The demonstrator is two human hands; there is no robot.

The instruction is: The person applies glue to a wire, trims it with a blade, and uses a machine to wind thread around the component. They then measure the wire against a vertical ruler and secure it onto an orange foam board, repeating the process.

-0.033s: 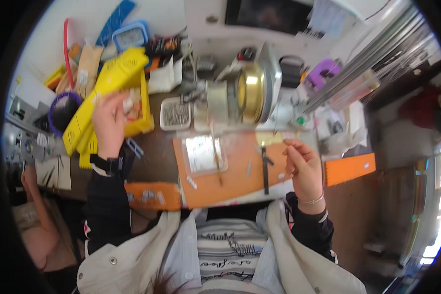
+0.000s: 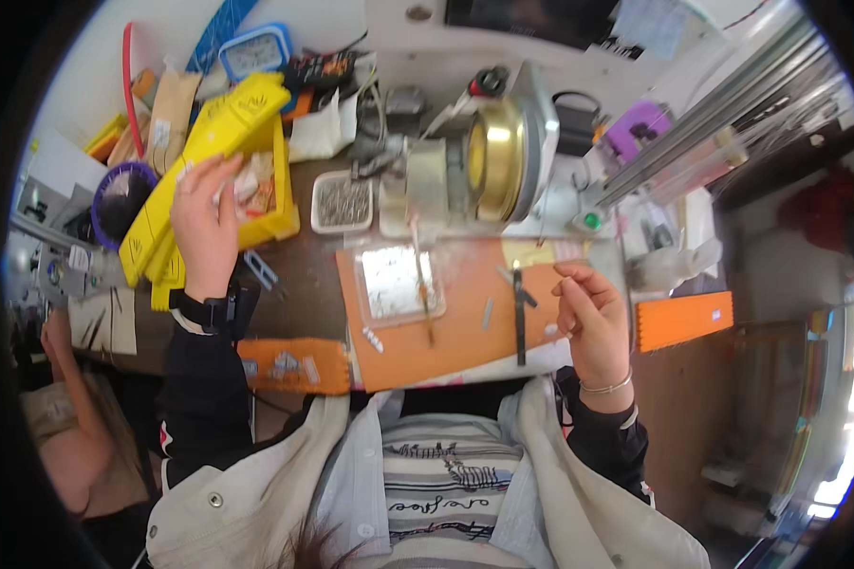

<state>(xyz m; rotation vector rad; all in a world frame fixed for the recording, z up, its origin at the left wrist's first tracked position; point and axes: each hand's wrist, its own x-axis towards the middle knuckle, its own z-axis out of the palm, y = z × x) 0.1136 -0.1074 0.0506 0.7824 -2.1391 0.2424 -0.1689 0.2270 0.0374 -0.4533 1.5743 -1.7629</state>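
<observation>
My left hand [image 2: 205, 220] is raised by the yellow bin [image 2: 285, 211], over long yellow sawtooth-edged strips [image 2: 178, 182]. Its fingers stretch forward with the thumb apart, and nothing shows in them. Inside the bin lie white and reddish pieces [image 2: 255, 190]. My right hand [image 2: 593, 321] hovers at the right end of an orange mat [image 2: 384, 360]. Thumb and fingertips come together there; whether something tiny is between them I cannot make out. On the mat are a clear tray [image 2: 396, 284] with a thin brush [image 2: 420, 272] across it, and black tweezers [image 2: 520, 318].
A white box of small metal parts [image 2: 343, 202] stands behind the mat. Beside it rises a machine with a brass-coloured wheel [image 2: 493, 161]. Orange sawtooth-edged trays [image 2: 294, 366] flank the front edge. Blue-handled pliers [image 2: 261, 272] lie near the bin. Another person's arm [image 2: 66, 389] shows at left.
The view has shifted slightly. My left hand has moved a little left, its thumb further from the fingers. My right hand keeps its pose.
</observation>
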